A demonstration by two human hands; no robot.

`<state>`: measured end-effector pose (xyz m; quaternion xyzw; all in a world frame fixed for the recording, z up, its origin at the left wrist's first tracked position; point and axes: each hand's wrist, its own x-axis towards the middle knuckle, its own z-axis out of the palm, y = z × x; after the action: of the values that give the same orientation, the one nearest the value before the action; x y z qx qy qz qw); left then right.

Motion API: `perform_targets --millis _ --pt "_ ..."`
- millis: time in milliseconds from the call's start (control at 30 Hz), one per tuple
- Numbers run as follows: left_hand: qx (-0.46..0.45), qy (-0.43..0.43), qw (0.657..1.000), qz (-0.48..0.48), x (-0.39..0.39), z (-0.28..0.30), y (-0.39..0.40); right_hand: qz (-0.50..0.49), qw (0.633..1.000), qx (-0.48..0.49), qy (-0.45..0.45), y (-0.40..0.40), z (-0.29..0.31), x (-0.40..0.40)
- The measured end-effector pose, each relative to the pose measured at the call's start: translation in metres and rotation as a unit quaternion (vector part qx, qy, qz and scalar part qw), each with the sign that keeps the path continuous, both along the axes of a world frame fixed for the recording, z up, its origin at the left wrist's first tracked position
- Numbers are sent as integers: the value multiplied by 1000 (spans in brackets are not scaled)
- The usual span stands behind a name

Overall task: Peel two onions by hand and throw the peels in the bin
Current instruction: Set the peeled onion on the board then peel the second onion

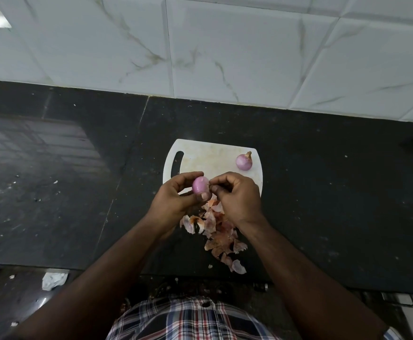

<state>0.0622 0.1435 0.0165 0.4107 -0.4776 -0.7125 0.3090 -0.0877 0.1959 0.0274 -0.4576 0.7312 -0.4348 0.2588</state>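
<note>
Plaid shirt (190, 320) at bottom edge, woven check in red, white, dark blue. Crumpled white scrap (53, 280) on dark floor at lower left. Polished black stone counter (65, 192), glossy, speckled, window reflection on left part. Marble-look white wall tiles (225, 50) behind, grey-gold veining.

White plastic cutting board (210, 158) on counter, rounded corners, oval handle slot on left side, faint orange staining mid-surface.

Left hand (176, 200) over board's near edge, fingers and thumb curled round peeled onion (200, 185): small, round, smooth pink-purple, slightly shiny. Right hand (237, 197) just beside, fingertips pressed together at onion's right end, pinching something there; too small to tell whether skin or root.

Peels (215, 231) heaped below hands, mostly on counter at board's near edge: thin, papery, curled flakes, orange-brown to pale pink, trail running toward counter front.

Second onion (244, 161) at board's far right corner, well apart from hands: round, purple-pink, glossy, dry tan stem tuft sticking up at top right.
</note>
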Motion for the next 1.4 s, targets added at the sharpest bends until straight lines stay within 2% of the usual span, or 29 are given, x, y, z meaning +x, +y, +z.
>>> perform_targets --millis 133,267,333,467,533,633,733,833,900,1033,1100,1200,1300,1400 --pt "-60 -65 996 22 -5 5 4 -14 998 -1 69 0 -1 7" --pt "-58 -74 994 56 -10 2 10 -12 992 -25 124 1 -7 10" --pt "-36 -71 994 69 -17 2 14 -27 988 -51 141 3 -11 9" --pt "91 13 988 125 -14 -1 9 -29 982 -99 155 11 -12 16" --pt "116 22 987 111 -3 -5 0 -7 987 -84 136 14 -13 17" --pt "150 52 986 59 9 -9 -5 21 997 -2 77 16 -15 10" --pt "166 77 982 37 10 -13 -2 49 995 54 70 19 -13 -1" --pt "158 82 984 20 11 -14 0 67 995 49 57 16 -6 -9" --pt "144 83 986 3 12 -12 0 95 992 78 32 11 1 -13" --pt "112 75 990 -43 13 -9 0 193 953 164 167 2 6 -12" --pt "102 73 990 -57 13 -8 0 221 945 150 189 2 5 -15" --pt "72 57 994 -55 13 -7 3 240 952 106 160 5 4 -20" --pt "-12 -4 999 -34 11 -4 7 215 965 66 137 7 0 -19" --pt "-56 -46 997 -14 5 -3 9 177 977 31 119 10 -8 -13"
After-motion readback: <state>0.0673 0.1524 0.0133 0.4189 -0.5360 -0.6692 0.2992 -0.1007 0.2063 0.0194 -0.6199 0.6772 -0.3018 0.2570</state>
